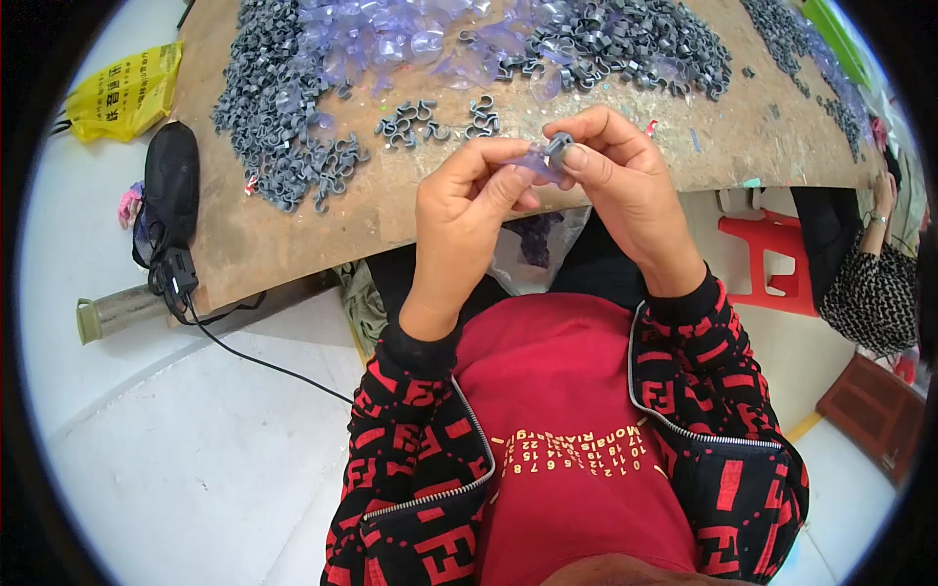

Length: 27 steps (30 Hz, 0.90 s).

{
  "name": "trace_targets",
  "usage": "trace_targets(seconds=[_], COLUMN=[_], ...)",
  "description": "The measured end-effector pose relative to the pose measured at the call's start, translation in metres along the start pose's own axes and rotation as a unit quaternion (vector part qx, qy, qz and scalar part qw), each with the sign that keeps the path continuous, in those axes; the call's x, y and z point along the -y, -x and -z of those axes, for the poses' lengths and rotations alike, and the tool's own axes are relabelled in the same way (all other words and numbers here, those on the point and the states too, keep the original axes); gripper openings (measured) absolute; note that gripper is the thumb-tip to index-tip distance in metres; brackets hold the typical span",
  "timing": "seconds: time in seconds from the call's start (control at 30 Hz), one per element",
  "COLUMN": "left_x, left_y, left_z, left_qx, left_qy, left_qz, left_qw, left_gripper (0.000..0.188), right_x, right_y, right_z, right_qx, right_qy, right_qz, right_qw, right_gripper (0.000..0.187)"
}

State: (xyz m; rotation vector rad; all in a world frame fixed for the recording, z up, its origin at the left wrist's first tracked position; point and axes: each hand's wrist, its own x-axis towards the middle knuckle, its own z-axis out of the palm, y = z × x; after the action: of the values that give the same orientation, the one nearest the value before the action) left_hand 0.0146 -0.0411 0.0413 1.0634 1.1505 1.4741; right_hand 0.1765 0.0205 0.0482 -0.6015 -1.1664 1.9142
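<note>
Pinched in my left hand (464,210) is a clear, purple-tinted plastic piece (535,164) that looks like a suction cup. My right hand (630,190) grips a small grey plastic clip (558,149) between thumb and fingers. The two parts meet between my fingertips, just above the table's near edge; whether they are joined is hidden. Beyond my hands, a few loose grey clips (410,124) lie on the brown table (391,181). Larger heaps of grey clips (283,107) flank a pile of clear purple pieces (366,44).
At the left stand a yellow plastic bag (127,93), a black pouch (172,181) with a cable, and a bottle (122,311). A red stool (767,259) is at the right, near another person's arm (877,210). More clips (782,44) lie far right.
</note>
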Motion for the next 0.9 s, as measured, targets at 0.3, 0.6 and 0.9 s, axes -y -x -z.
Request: trace_targets(seconds=[0.3,0.6,0.9], left_x=[0.002,0.003,0.009], left_y=[-0.004,-0.001,0.003], left_z=[0.005,0.001,0.001], left_qx=[0.037,0.015,-0.031], left_qy=[0.197,0.134,0.077], left_qz=[0.076,0.069,0.064], left_qw=[0.977,0.989,0.994], left_gripper=[0.016,0.014,0.014], right_x=[0.002,0.004,-0.008], right_y=[0.002,0.009,0.0], right_z=[-0.002,-0.005,-0.008], right_qx=[-0.041,-0.041,-0.031], right_qy=[0.044,0.108,0.196], right_qz=[0.037,0.05,0.044], right_qw=[0.997,0.992,0.979], right_gripper=[0.022,0.022,0.02])
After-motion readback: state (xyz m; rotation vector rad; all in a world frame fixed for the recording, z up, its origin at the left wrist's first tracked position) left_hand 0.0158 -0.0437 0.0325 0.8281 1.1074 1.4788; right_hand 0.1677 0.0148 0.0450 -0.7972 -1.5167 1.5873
